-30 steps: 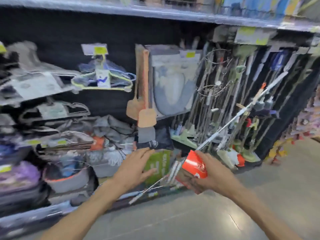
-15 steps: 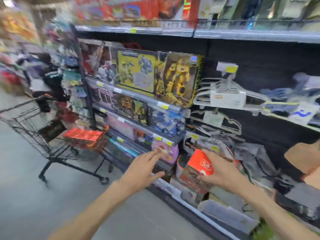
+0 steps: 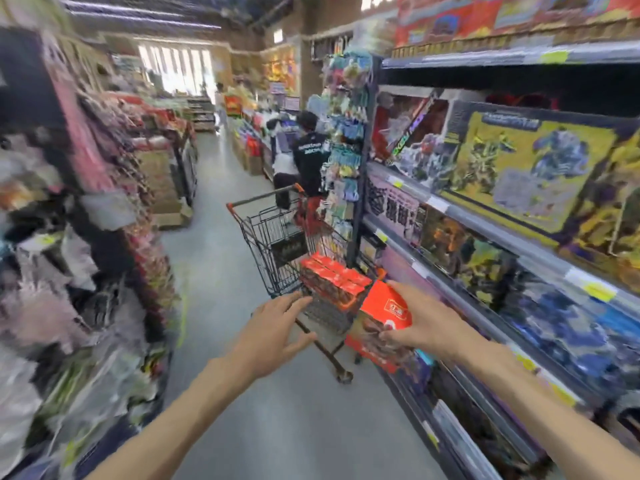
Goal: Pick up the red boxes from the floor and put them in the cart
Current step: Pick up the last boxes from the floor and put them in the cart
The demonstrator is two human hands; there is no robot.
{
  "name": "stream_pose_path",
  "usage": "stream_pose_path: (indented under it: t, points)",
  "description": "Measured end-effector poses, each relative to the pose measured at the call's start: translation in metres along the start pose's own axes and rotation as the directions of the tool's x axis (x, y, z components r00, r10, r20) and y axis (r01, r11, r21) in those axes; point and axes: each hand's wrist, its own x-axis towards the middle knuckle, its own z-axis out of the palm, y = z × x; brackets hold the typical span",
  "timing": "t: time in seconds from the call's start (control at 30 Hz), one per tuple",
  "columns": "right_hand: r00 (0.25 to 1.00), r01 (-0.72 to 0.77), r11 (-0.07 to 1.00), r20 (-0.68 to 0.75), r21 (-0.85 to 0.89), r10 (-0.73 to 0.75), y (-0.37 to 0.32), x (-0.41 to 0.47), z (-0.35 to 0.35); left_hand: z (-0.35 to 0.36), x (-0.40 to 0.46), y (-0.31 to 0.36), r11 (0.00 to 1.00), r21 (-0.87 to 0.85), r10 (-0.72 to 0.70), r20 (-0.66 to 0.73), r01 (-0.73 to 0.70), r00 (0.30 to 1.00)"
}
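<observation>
My right hand [image 3: 420, 322] grips a red box [image 3: 381, 323] with a white label, held at waist height just right of the cart. The wire shopping cart [image 3: 273, 244] with an orange handle stands straight ahead in the aisle. Several red boxes [image 3: 332, 280] lie stacked in its near end. My left hand [image 3: 277, 327] is stretched forward with fingers spread and holds nothing. It hovers just before the cart's near rim.
Toy shelves [image 3: 502, 216] run along the right, close to the cart. Packed racks [image 3: 86, 237] line the left. A person in a black shirt [image 3: 310, 161] stands beyond the cart. Grey floor [image 3: 214, 271] stretches down the aisle between them.
The view has swung left from the shelf to face down the aisle. The cart now stands straight ahead and close. My right hand still carries the red box.
</observation>
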Motion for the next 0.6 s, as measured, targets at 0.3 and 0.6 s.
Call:
stream_pose_path:
  t: [0.3,0.6]
  points:
    - [0.976,0.205,0.976,0.065,0.068,-0.209,-0.007,0.242,0.012,-0.012,0.093,-0.128,0.975,-0.012,-0.223,-0.053,0.222,0.973]
    - [0.965,0.225,0.972,0.122,0.075,-0.232,-0.014,0.443,0.040,0.017,0.188,-0.277,0.949,-0.032,-0.315,-0.044,0.314,0.948]
